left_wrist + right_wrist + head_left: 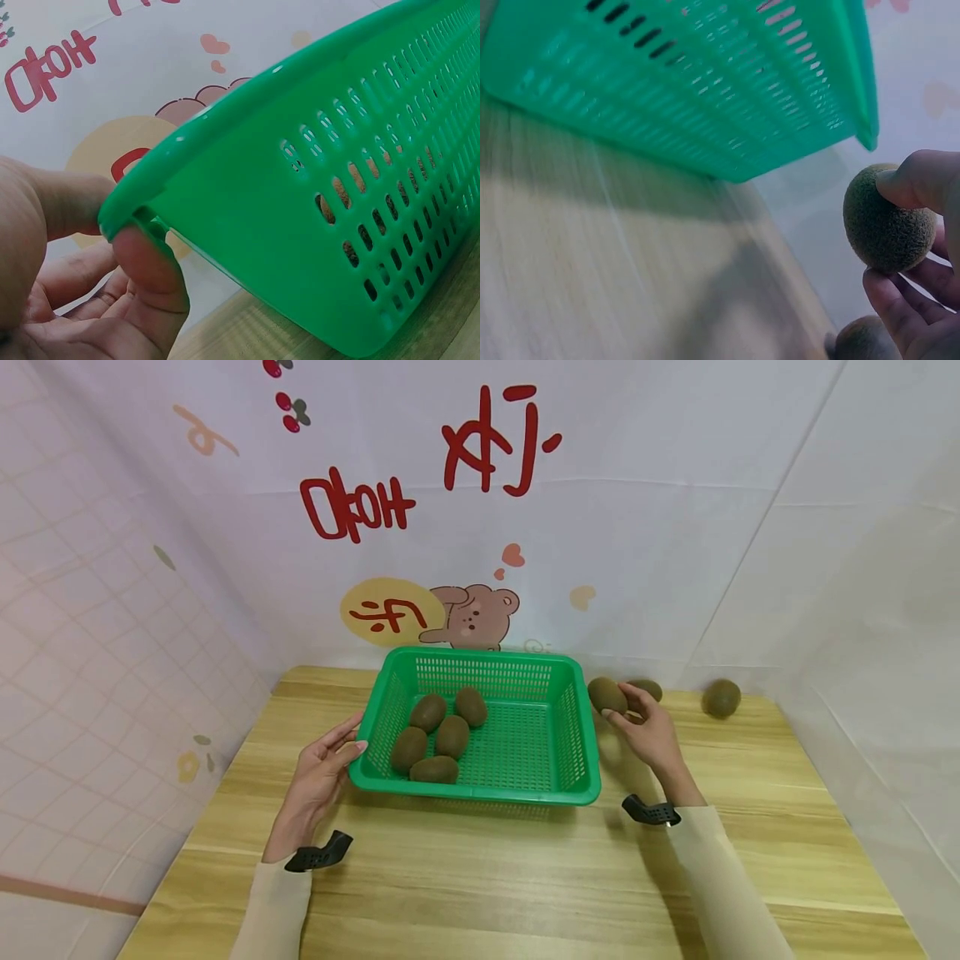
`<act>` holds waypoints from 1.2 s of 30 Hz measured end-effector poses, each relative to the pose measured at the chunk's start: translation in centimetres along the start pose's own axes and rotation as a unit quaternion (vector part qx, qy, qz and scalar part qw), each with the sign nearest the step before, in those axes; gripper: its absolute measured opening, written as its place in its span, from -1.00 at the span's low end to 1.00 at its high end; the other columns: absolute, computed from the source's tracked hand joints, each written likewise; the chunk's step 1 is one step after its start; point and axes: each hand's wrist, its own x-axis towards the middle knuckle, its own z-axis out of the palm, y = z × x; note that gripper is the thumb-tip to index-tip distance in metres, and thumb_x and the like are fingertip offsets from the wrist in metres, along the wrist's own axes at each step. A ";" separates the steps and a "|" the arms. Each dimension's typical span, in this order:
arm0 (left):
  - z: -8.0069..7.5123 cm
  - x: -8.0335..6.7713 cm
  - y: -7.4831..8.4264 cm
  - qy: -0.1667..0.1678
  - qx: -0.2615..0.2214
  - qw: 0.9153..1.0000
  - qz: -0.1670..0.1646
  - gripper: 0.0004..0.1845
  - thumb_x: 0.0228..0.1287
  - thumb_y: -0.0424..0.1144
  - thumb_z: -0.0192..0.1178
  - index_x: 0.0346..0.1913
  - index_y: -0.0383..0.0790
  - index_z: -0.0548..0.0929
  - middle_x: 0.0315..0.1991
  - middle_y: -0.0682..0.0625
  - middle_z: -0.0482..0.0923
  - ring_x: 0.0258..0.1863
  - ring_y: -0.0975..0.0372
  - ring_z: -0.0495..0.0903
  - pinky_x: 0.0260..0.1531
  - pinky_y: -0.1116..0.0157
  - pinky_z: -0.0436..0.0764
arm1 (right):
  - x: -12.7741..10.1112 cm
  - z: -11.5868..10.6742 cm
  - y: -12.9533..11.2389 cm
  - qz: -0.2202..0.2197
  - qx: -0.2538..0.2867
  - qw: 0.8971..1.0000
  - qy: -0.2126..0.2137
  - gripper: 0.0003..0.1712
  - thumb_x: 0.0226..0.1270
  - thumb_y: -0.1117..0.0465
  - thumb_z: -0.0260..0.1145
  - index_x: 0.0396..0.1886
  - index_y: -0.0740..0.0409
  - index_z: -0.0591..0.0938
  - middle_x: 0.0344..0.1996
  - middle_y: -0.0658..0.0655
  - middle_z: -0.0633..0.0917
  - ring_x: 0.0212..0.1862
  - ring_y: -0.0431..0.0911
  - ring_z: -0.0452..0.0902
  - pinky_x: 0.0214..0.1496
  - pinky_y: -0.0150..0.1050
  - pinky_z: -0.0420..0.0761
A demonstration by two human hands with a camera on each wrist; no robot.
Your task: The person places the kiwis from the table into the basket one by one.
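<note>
A green plastic basket (517,735) stands on the table with several brown kiwis (452,737) gathered in its left part. My left hand (318,772) grips the basket's left rim; in the left wrist view the thumb and fingers (150,262) pinch the rim's corner. With thumb and fingertips my right hand (648,731) holds a kiwi (885,221) just outside the basket's right rim, raised above the tabletop. Behind that hand lies another kiwi (647,690), partly hidden by it.
One more kiwi (722,698) lies at the table's back right, near the wall. The wooden table (480,885) meets a printed white cloth (637,527) at the back, and cloth also hangs on both sides. Black straps (651,810) sit on the wrists.
</note>
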 end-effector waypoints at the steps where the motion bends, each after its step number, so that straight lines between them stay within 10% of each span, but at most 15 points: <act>1: 0.0 0.0 0.0 -0.001 -0.001 1.000 0.001 -0.30 0.44 -0.43 0.24 0.56 -0.39 0.25 -0.02 0.03 0.48 -0.22 0.42 0.67 -0.23 0.52 0.71 | -0.1 -0.1 -0.2 -0.004 0.001 1.000 0.000 -0.23 0.46 0.02 0.38 0.55 0.15 0.35 0.41 0.28 0.46 0.40 0.20 0.44 0.40 0.13 0.51; 14: 0.1 0.0 0.2 0.005 0.001 1.000 -0.006 -0.31 0.45 -0.42 0.23 0.57 -0.36 0.24 -0.02 0.06 0.46 -0.27 0.45 0.65 -0.30 0.55 0.68 | -0.9 -0.5 -2.7 -0.028 0.013 0.999 0.009 -0.21 0.45 -0.03 0.39 0.55 0.11 0.36 0.39 0.25 0.49 0.38 0.16 0.48 0.38 0.10 0.54; 24: 0.1 0.0 0.1 0.007 -0.003 1.000 -0.013 -0.30 0.45 -0.42 0.23 0.57 -0.35 0.24 -0.03 0.08 0.46 -0.27 0.47 0.63 -0.34 0.58 0.64 | -1.8 -0.5 -4.5 -0.060 0.022 0.998 0.005 -0.27 0.44 0.03 0.40 0.52 0.09 0.41 0.39 0.25 0.49 0.38 0.18 0.47 0.16 -0.62 0.53; 36: -0.1 0.0 -0.1 -0.004 -0.011 1.000 0.002 -0.30 0.45 -0.45 0.22 0.57 -0.41 0.21 -0.02 0.06 0.50 -0.20 0.41 0.68 -0.25 0.53 0.70 | -2.6 0.2 -6.6 -0.070 0.048 0.996 -0.015 -0.26 0.41 0.11 0.43 0.52 0.09 0.42 0.40 0.26 0.50 0.34 0.20 0.53 0.18 -0.45 0.63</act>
